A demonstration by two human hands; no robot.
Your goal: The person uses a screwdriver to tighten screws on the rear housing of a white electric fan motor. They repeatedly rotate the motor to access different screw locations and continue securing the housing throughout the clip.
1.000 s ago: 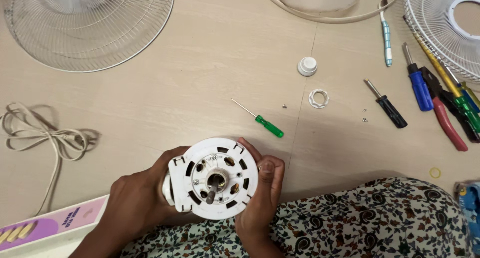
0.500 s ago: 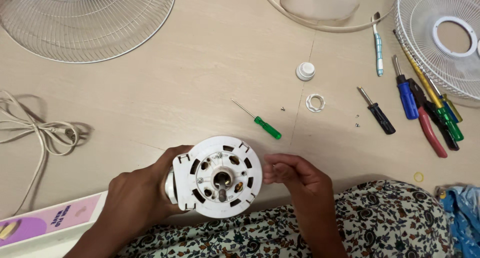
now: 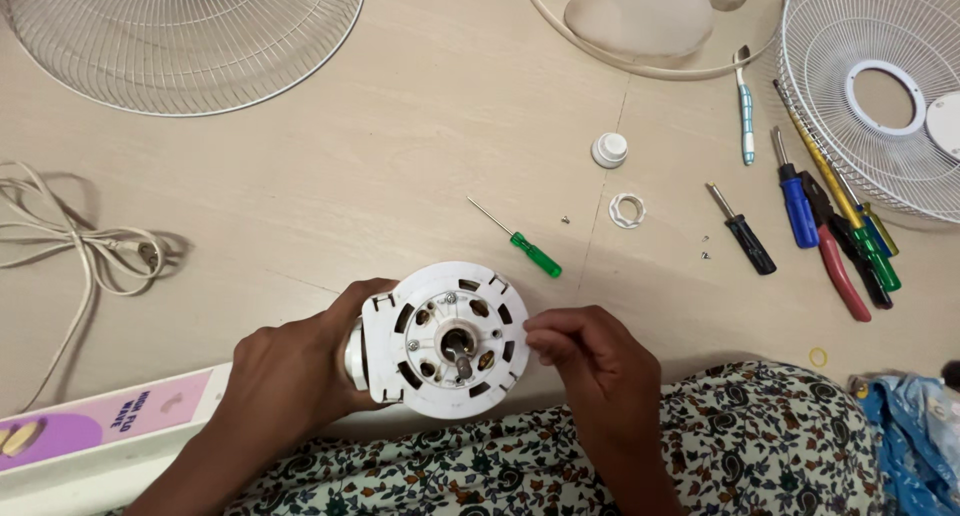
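- left hand [image 3: 285, 376] wrapped round the left side of the fan motor housing [image 3: 445, 341], thumb up along its rim, fingers tucked behind, firm grip
- left forearm runs down-left from the housing
- right hand [image 3: 590, 361] just right of the housing, fingertips [image 3: 540, 338] pinched together at its right rim
- right forearm drops straight down from there

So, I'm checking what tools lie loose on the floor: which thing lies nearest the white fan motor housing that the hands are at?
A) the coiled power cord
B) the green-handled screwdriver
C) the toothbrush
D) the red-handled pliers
B: the green-handled screwdriver lies just above and right of the fan motor housing; the other three things are farther off.
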